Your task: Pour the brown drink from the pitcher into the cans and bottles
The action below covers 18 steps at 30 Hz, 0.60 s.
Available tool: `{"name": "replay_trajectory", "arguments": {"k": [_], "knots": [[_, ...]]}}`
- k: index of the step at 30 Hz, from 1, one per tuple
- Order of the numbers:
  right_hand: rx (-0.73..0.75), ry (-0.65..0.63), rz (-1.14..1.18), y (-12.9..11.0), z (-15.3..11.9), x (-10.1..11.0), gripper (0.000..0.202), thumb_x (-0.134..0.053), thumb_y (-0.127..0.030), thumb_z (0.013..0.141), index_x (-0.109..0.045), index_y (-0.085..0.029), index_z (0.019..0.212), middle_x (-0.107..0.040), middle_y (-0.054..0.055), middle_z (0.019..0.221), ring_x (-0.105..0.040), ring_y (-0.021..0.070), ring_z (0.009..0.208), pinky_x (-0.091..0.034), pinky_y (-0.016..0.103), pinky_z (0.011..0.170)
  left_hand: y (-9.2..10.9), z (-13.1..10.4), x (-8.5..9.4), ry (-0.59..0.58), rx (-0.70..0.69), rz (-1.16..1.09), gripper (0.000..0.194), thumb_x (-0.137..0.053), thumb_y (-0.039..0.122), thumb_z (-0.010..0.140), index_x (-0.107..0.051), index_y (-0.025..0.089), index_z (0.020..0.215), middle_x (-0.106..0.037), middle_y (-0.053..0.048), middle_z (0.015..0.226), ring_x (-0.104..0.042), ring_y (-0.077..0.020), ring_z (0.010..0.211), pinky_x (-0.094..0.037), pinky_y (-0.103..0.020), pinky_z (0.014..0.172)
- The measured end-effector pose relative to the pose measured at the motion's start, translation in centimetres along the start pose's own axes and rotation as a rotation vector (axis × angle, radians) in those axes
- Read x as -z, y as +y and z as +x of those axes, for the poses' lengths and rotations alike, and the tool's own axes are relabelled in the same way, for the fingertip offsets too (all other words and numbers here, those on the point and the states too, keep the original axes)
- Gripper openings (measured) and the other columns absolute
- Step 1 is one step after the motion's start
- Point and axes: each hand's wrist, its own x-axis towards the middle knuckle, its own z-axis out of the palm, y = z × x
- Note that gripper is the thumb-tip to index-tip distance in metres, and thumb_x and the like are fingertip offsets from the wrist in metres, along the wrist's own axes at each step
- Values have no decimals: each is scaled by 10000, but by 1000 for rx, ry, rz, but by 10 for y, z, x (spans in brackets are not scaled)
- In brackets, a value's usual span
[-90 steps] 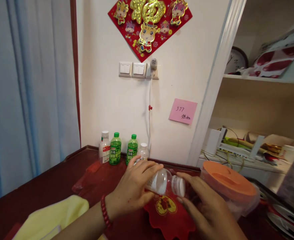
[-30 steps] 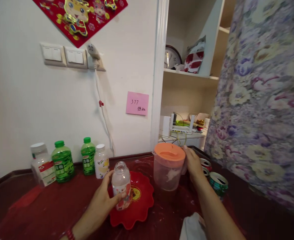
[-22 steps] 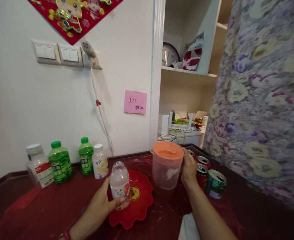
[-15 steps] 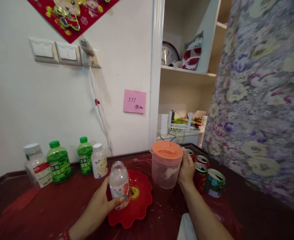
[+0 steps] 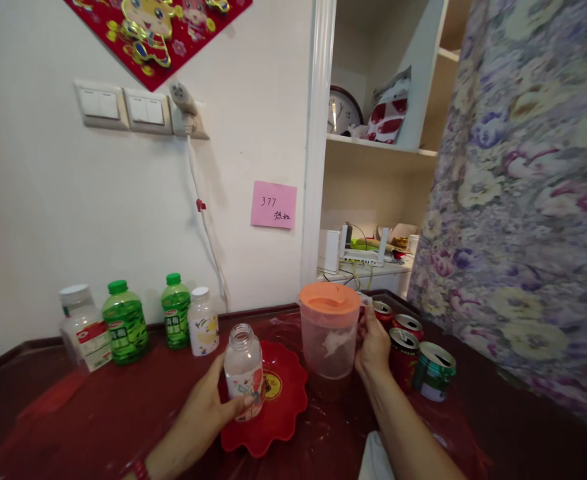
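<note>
My left hand [image 5: 208, 407] is wrapped round a clear, uncapped glass bottle [image 5: 244, 373] with a printed picture, upright over the left part of a red scalloped plate [image 5: 290, 393]. My right hand [image 5: 374, 343] grips the handle of a clear plastic pitcher [image 5: 329, 350], which has an orange lid [image 5: 330, 298] on and brownish liquid low inside. The pitcher is upright, just right of the plate. Most fingers of my left hand are hidden behind the bottle.
Two green-capped bottles [image 5: 124, 327], a white-capped jar [image 5: 87, 333] and a small white-capped bottle [image 5: 204, 323] stand along the wall. Several open cans [image 5: 436, 373] are close to my right wrist. A pale cloth [image 5: 376, 457] lies at the front edge.
The camera view has shifted slightly, moving the wall things rightward. The pitcher appears slightly farther left relative to the plate and cans. Both hands keep their holds.
</note>
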Motion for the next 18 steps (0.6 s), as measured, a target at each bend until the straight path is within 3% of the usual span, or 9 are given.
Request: {"name": "replay_trajectory", "arguments": {"k": [3, 7, 13, 18], "knots": [[-10, -2, 0, -11, -3, -5, 757, -819, -892, 618, -425, -246, 651, -333, -109, 527, -278, 70, 439, -225, 223, 397, 6, -2, 0, 11, 2, -26, 832, -840, 513, 726, -588, 210, 1458, -713, -141, 1469, -623, -412, 1409, -482, -514, 1216], [-2, -38, -16, -31, -5, -9, 767, -870, -870, 577, -441, -234, 605, -347, -99, 508, -290, 70, 458, -233, 226, 412, 8, -4, 0, -4, 10, -25, 846, -830, 474, 747, -565, 195, 1500, -692, -162, 1493, -631, -404, 1402, -470, -525, 1222], [60, -83, -75, -61, -7, -14, 759, -886, -846, 606, -443, -229, 589, -367, -88, 502, -299, 73, 465, -240, 228, 414, -1, -5, -2, -20, -3, 12, 832, -820, 421, 745, -564, 184, 1500, -656, -176, 1532, -613, -401, 1414, -455, -517, 1220], [72, -164, -148, -73, -9, -21, 724, -872, -838, 651, -489, -224, 641, -390, -81, 520, -315, 82, 459, -226, 225, 403, -2, -7, -5, -43, 4, 56, 857, -842, 358, 717, -550, 204, 1507, -676, -148, 1513, -633, -374, 1381, -473, -461, 1194]]}}
